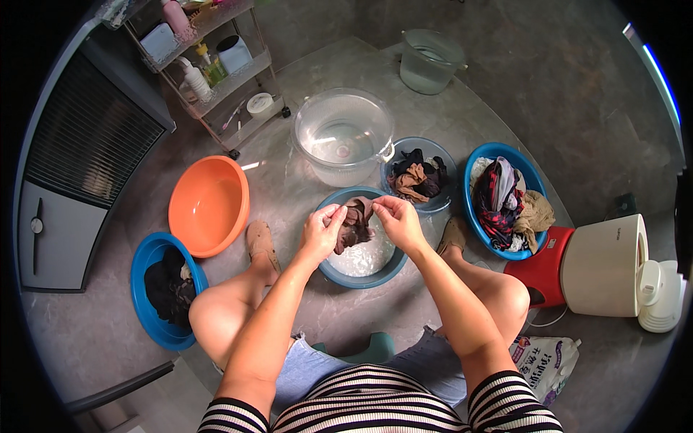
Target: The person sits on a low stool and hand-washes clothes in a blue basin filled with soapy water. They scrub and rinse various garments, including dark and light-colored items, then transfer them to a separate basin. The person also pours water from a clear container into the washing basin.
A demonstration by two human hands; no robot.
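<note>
Between both hands hangs a brown, wet-looking cloth, possibly a small garment, above a blue plastic basin holding whitish, sudsy water. My left hand pinches its left side between thumb and fingers. At its upper right, my right hand pinches an edge in the same way. The cloth's lower part is close to the water; whether it touches cannot be told. Just beyond, a grey-blue basin holds dark and tan clothes.
A clear tub stands ahead, a clear bucket behind. Left are an orange basin and a blue basin of dark clothes; right, a blue basin of clothes beside a red-and-cream appliance. A wheeled shelf rack stands back left.
</note>
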